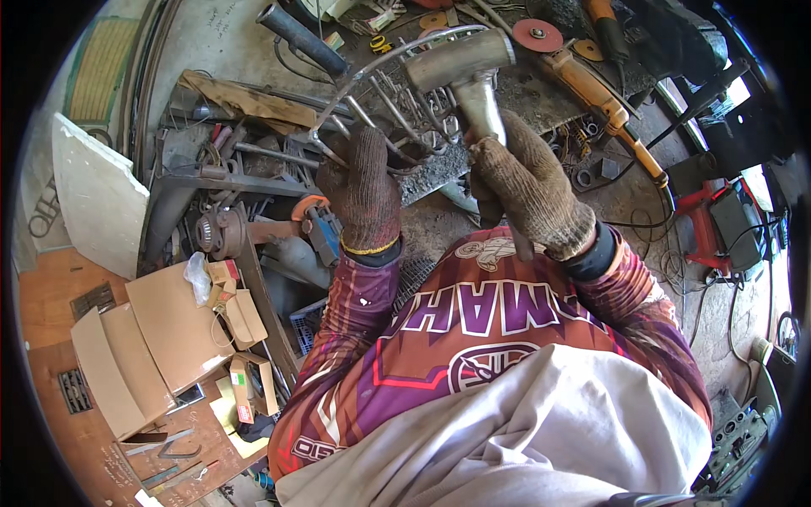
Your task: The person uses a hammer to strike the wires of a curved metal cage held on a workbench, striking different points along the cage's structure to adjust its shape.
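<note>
My left hand (369, 190), in a brown knitted work glove, is closed at the near left end of a frame of bent metal rods (382, 61). Its curved outer rod and crossbars run away from the glove. My right hand (534, 188), gloved likewise, grips the stem of a T-shaped steel pipe piece (481, 106). The wide cross tube (460, 61) points up and away from me, over the far right part of the rod frame. Between the gloves lies a rough grey metal plate (435, 173), partly covered by them.
An orange angle grinder (596, 93) with a red disc lies at the far right. To its right stands a red and grey machine (716, 221) with cables on the floor. Scrap rods and a grey pipe (302, 38) lie far left. Cardboard boxes (182, 313) sit at near left.
</note>
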A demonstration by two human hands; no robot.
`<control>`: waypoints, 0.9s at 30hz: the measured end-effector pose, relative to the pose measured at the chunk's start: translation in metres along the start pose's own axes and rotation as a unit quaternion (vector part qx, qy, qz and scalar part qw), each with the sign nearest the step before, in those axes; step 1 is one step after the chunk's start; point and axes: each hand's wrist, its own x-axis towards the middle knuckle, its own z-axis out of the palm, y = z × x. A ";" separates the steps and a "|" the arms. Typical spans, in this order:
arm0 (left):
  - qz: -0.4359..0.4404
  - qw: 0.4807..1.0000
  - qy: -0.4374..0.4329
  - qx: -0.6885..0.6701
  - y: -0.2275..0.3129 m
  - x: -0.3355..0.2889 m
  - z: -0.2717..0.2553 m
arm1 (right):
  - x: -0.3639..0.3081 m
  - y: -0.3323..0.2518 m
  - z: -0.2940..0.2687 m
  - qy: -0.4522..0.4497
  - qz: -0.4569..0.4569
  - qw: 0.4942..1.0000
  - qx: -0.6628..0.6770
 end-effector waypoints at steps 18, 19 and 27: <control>-0.062 0.993 -0.012 -0.102 0.007 0.001 0.000 | -0.008 -0.003 -0.003 0.012 -0.046 0.998 0.030; 0.048 0.996 -0.038 0.058 0.001 0.004 -0.005 | -0.005 -0.003 0.002 0.017 -0.031 0.999 0.002; -0.065 0.995 -0.010 -0.071 0.021 0.000 0.002 | -0.016 -0.028 0.000 0.081 -0.202 0.976 0.030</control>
